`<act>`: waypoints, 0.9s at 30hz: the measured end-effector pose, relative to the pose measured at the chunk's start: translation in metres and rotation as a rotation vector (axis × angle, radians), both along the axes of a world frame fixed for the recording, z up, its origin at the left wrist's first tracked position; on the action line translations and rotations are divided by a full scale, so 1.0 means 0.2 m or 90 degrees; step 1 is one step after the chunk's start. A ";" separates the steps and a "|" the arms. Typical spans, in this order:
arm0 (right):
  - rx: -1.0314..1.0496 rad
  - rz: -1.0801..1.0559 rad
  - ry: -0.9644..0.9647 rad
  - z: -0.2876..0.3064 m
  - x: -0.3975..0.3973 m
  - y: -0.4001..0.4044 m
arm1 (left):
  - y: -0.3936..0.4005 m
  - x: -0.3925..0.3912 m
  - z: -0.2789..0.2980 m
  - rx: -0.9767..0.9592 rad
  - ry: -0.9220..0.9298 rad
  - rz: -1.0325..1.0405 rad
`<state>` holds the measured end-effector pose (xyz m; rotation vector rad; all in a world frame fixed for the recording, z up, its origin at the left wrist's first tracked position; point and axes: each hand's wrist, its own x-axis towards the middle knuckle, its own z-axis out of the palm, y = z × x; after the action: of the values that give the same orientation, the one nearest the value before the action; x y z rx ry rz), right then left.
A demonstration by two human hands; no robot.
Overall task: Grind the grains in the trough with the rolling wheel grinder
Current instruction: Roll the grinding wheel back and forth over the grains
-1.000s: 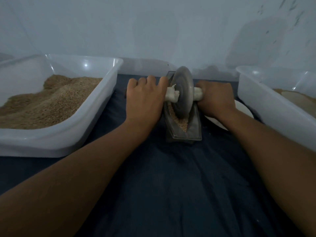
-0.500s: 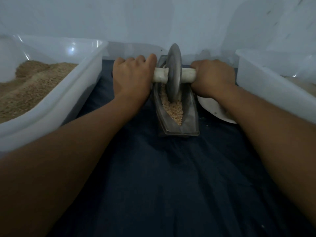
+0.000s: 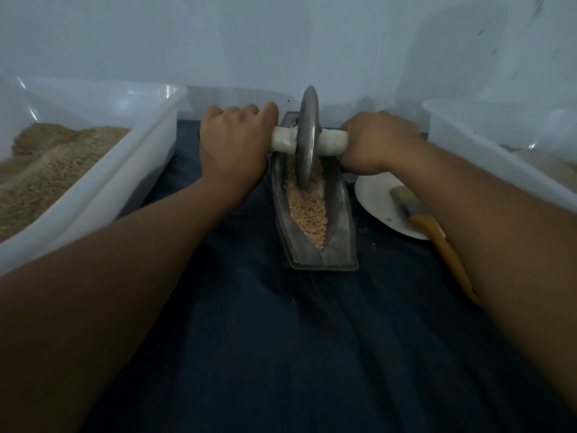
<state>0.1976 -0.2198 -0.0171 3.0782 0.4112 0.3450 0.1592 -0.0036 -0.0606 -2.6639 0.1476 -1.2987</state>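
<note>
Leftmost, a white plastic tub (image 3: 103, 170) sat on the dark cloth (image 3: 281, 339), holding a heaped mass of brown ground material (image 3: 46, 164). Just beside it, the left hand (image 3: 234, 145) was curled around the left end of the white axle handle (image 3: 331, 140), knuckles up. In the middle, the metal trough (image 3: 342, 214) lay lengthwise on the cloth, its pointed near end toward the person. Pale grains (image 3: 307, 207) filled its channel. The grey rolling wheel (image 3: 307, 135) stood upright on its edge in the far half of the trough, its lower rim down in the grains. The right hand (image 3: 377, 142) was wrapped around the right end of the handle. Beneath that forearm lay a white plate (image 3: 374, 198), and a brush (image 3: 415, 210) with a yellow-orange handle rested on it, bristles toward the far side. At the right edge stood a second white tub (image 3: 487, 164), its contents hard to make out.
</note>
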 end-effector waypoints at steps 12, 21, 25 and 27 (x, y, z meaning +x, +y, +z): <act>0.009 0.011 0.002 -0.01 0.02 -0.02 | -0.03 0.00 0.01 0.005 -0.001 0.021; 0.038 0.032 -0.078 -0.08 -0.09 -0.04 | -0.06 -0.13 0.01 0.001 -0.002 0.045; 0.058 0.030 -0.149 -0.13 -0.15 -0.05 | -0.08 -0.18 -0.01 0.006 -0.028 0.067; 0.062 0.039 -0.191 -0.15 -0.18 -0.05 | -0.08 -0.22 -0.02 0.005 -0.044 0.070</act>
<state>0.1610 -0.2303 -0.0479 3.0375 0.4888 0.8370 0.1159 -0.0197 -0.0651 -2.5760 -0.0027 -1.3499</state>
